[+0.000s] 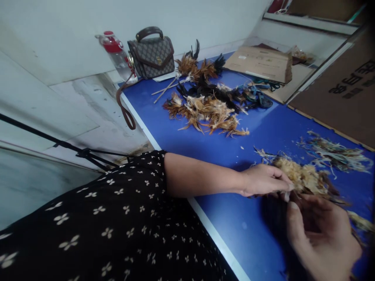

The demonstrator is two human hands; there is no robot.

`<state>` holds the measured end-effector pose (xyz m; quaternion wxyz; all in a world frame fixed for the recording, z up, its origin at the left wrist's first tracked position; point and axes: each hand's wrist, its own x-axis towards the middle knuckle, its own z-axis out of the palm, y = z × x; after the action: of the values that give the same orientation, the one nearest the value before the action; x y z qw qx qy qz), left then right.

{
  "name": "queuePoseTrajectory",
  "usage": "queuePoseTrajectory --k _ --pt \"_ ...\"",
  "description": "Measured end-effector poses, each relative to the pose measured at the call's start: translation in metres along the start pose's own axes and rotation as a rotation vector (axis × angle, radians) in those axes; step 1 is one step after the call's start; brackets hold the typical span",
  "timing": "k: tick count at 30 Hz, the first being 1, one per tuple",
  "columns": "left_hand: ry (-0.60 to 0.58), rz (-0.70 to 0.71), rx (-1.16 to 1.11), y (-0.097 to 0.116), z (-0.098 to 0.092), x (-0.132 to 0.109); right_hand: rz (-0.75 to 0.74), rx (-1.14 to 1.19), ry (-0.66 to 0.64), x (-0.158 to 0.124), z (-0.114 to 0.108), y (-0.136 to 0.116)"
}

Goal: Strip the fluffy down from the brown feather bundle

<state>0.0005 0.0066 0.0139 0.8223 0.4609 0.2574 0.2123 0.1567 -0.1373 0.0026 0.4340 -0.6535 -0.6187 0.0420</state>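
Note:
My left hand rests on the blue table with its fingers pinched on the base of a tan feather bundle. Just below it, my right hand curls its fingers round the dark lower feathers of the same bundle, thumb pointing up toward the left hand. Both hands meet at the bundle near the table's right side. My left arm reaches in across the table edge, in a black sleeve with small white flowers.
A pile of brown, tan and black feathers with thin sticks lies further back. A patterned handbag and a red-capped bottle stand at the far corner. Cardboard and loose feather scraps lie to the right.

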Motion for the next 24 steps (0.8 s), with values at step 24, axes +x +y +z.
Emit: queuePoseTrajectory --k 24 --pt "-0.030 -0.022 -0.209 0.005 0.001 -0.002 -0.216 -0.225 -0.028 0.015 -0.009 -0.006"
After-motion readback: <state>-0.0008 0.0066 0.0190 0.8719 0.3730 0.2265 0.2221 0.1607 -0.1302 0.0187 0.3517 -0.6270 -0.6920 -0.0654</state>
